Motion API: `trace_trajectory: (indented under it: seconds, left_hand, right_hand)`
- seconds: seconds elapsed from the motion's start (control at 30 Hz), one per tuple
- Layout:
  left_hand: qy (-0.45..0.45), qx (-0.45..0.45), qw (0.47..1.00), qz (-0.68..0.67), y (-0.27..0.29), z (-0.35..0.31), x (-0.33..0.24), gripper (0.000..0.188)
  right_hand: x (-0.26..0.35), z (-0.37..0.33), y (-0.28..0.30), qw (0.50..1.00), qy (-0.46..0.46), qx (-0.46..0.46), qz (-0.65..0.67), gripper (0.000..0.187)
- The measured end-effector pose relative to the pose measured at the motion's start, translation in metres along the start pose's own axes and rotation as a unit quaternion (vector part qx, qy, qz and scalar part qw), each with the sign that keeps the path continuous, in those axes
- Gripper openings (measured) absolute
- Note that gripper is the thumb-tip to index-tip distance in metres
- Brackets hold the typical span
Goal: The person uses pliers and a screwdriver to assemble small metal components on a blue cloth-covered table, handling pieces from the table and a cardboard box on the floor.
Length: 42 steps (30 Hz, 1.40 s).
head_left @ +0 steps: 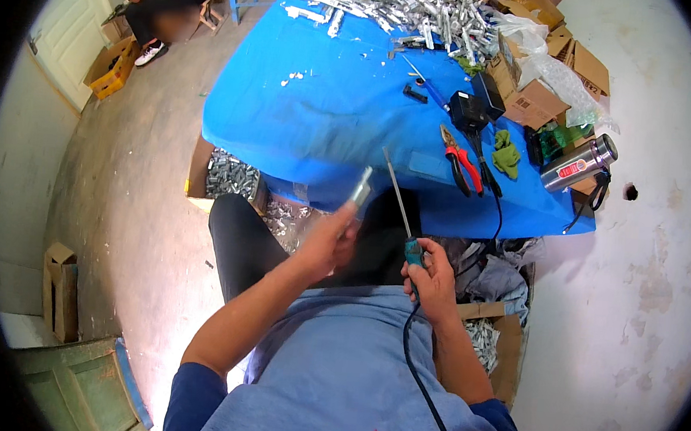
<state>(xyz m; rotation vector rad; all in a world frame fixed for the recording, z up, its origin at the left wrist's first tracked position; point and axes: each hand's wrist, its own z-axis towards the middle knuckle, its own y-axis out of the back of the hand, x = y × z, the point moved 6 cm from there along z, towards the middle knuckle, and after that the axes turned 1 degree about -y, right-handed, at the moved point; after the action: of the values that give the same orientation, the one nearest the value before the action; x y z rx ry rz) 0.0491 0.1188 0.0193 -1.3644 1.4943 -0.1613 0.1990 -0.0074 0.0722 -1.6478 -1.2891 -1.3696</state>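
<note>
We note left hand pinching a silvery strip, right hand curled around a corded teal-handled tool; judged best: steady both before any contact.

Desk cover: smooth, faintly sheened (cloth or plastic, can't tell). Tool handle: plastic; shaft: metal. Right, flask: glossy metal; far right, box: matt cardboard.

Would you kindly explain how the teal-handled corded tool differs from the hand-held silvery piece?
The corded tool has a long, thin shaft; the silvery piece looks shorter and wider. The tool's shaft slants up-left; the piece slants up-right. Both are held.
</note>
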Motion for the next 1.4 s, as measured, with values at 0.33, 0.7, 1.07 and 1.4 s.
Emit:
trace_trajectory:
  seconds: [0.33, 0.7, 1.07, 1.4]
  left_hand:
    - [-0.019, -0.090, 0.993, -0.075, 0.007, 0.064, -0.043, 0.050]
    - [-0.018, -0.106, 0.993, -0.049, 0.020, 0.066, -0.039, 0.057]
    - [0.003, -0.093, 0.996, 0.004, 0.028, 0.065, -0.044, 0.058]
    - [0.002, -0.113, 0.992, 0.058, 0.028, 0.066, -0.046, 0.056]
  right_hand:
    - [0.028, 0.001, 0.009, 0.969, 0.163, -0.026, -0.184, 0.046]
    - [0.058, 0.010, 0.017, 0.969, 0.144, 0.007, -0.202, 0.035]
    - [0.068, 0.033, 0.030, 0.969, 0.114, 0.067, -0.210, 0.035]
    - [0.110, 0.060, 0.044, 0.957, 0.084, 0.115, -0.251, 0.031]
